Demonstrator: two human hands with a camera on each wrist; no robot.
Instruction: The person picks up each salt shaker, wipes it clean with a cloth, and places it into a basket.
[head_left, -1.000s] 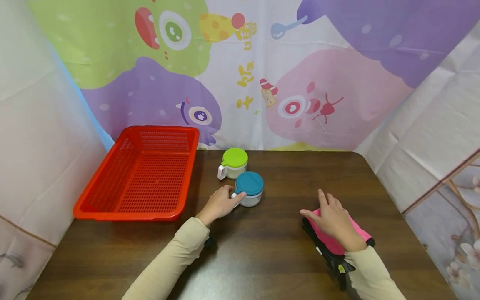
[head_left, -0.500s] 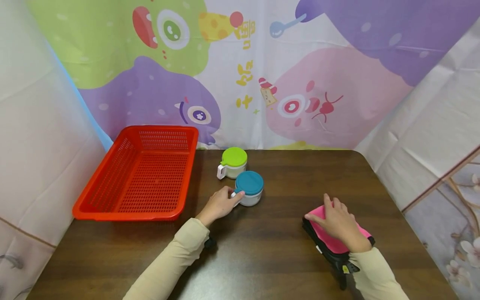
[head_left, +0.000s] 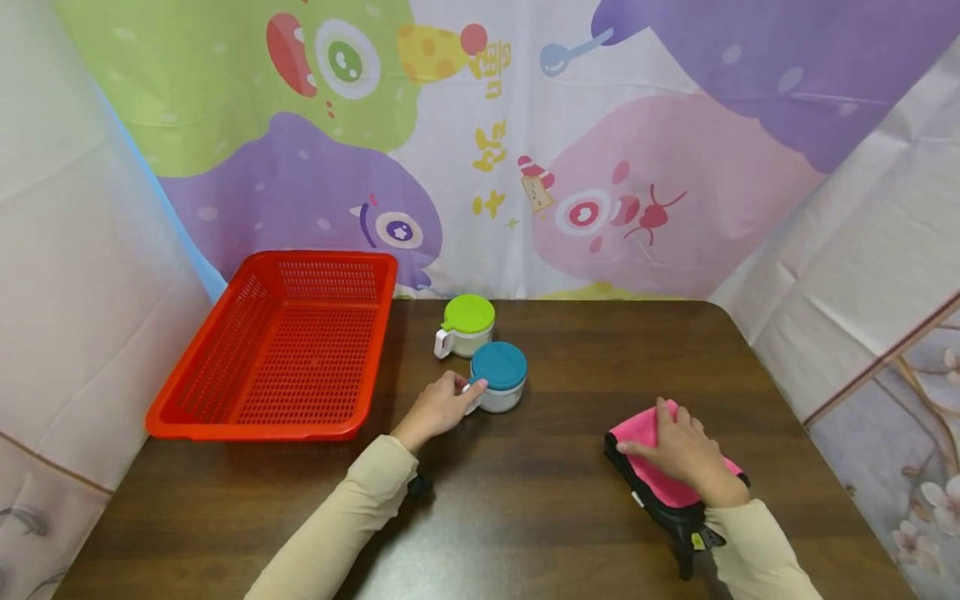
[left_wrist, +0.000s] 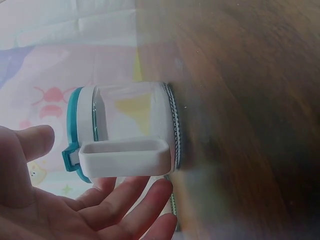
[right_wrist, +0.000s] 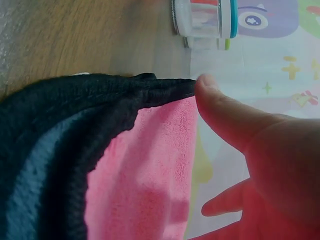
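Observation:
A clear jar with a blue lid (head_left: 499,366) and a white handle (left_wrist: 125,159) stands upright on the table. My left hand (head_left: 438,406) is beside that handle; in the left wrist view its thumb is apart from the lid and its loosely bent fingers lie just beyond the handle, contact unclear. A folded pink and black cloth (head_left: 651,429) lies at the right. Over it is my right hand (head_left: 686,450), fingers spread; in the right wrist view the thumb tip (right_wrist: 206,82) meets or nearly meets the cloth's dark edge.
Behind the blue-lidded jar stands a similar jar with a green lid (head_left: 469,314), handle toward the left. A red plastic basket (head_left: 360,408) sits at the back left of the brown wooden table (head_left: 525,517). A printed curtain (head_left: 480,250) hangs behind the table.
My right hand has come down and slightly right and nearer over the cloth, its fingers less stretched out. The left hand and both jars have hardly moved.

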